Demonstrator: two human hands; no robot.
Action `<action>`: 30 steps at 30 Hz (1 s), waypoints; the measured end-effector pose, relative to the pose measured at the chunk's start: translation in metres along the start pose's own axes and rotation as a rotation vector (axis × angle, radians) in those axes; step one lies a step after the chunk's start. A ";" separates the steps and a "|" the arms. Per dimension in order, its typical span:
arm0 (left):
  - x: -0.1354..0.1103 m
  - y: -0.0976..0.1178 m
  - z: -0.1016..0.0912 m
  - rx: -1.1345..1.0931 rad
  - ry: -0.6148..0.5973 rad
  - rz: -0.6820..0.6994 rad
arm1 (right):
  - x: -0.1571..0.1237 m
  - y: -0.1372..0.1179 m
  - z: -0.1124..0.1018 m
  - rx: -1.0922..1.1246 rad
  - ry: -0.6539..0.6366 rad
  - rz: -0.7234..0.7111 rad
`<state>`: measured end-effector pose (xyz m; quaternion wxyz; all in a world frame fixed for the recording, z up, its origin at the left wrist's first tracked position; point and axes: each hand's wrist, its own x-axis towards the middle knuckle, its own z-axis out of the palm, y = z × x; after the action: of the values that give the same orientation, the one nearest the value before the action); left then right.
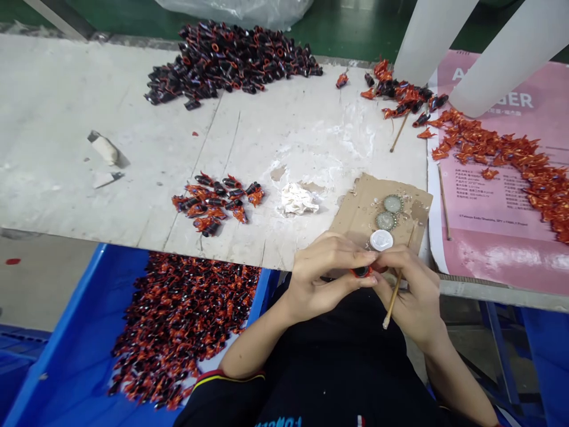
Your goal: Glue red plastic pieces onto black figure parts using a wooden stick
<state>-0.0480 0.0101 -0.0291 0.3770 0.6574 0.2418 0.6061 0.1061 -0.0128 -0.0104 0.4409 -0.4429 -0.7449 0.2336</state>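
Close to my body, my left hand (331, 270) pinches a small black-and-orange plastic part (362, 271) between thumb and fingers. My right hand (406, 284) meets it there, its fingertips against the same part. A thin wooden stick (393, 299) with a whitish tip pointing down lies in my right hand's grip. Just beyond my fingers is a piece of brown cardboard (355, 204) carrying a white cap (381, 240) and two round caps (386, 221) filled with something pale. Left of the cardboard sits a crumpled white tissue (299, 198).
Black parts (235, 56) are heaped at the table's back; a small group of joined parts (217, 203) lies nearer. Orange pieces (511, 157) spread over a pink printed sheet (493, 237) at right, under white tubes (502, 59). A blue bin (89, 320) of parts stands below left.
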 end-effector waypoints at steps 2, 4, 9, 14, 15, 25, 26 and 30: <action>-0.001 -0.001 -0.001 -0.118 0.022 -0.042 | 0.002 -0.003 -0.001 -0.001 -0.004 -0.010; -0.001 -0.001 -0.001 -0.201 0.028 -0.077 | 0.004 -0.006 -0.001 0.009 -0.009 -0.020; -0.001 -0.002 -0.003 -0.293 0.008 -0.116 | 0.007 -0.009 -0.002 0.089 -0.077 -0.013; -0.003 0.001 0.000 -0.390 -0.021 -0.169 | 0.007 -0.008 -0.003 0.160 -0.133 -0.076; -0.003 0.002 0.001 -0.415 -0.027 -0.177 | 0.007 -0.009 -0.003 0.157 -0.120 -0.096; -0.005 0.012 0.013 -0.580 0.019 -0.227 | 0.004 -0.017 -0.002 0.086 -0.018 -0.195; -0.006 0.013 0.015 -0.595 0.038 -0.232 | 0.004 -0.018 -0.001 0.082 -0.008 -0.193; -0.010 0.014 0.022 -0.596 0.134 -0.223 | 0.005 -0.023 -0.001 0.080 -0.047 -0.158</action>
<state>-0.0300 -0.0105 -0.0233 0.6001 0.4461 0.1486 0.6472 0.0954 -0.0197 0.0090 0.4576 -0.3594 -0.7777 0.2379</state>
